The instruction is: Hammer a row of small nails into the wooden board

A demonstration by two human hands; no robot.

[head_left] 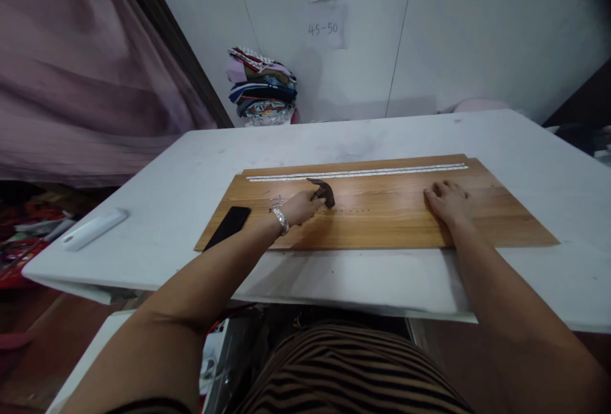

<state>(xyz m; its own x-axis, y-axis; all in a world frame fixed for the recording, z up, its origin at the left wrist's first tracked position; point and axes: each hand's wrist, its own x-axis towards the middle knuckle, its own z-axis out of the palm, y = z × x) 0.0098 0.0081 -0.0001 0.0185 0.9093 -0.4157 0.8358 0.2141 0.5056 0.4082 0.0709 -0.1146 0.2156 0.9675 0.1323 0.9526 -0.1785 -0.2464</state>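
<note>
My left hand (301, 208), with a silver bracelet at the wrist, is closed around a claw hammer (326, 194). The hammer's dark head is just above a wooden board (382, 229); most of its handle is hidden by the hand. A row of small dark points, perhaps nail heads or holes, runs rightward from below the hammer. Several loose nails (275, 198) lie on the board beside my left wrist. Toward the board's right end, my right hand (447, 200) rests with its fingers lying on the wood, holding nothing.
A pale measuring strip (358, 173) lies along the board's far side. On its left end is a black phone (231, 224). The white table (167, 166) also bears a white elongated object (95, 228). Folded cloths (263, 86) are piled by the wall.
</note>
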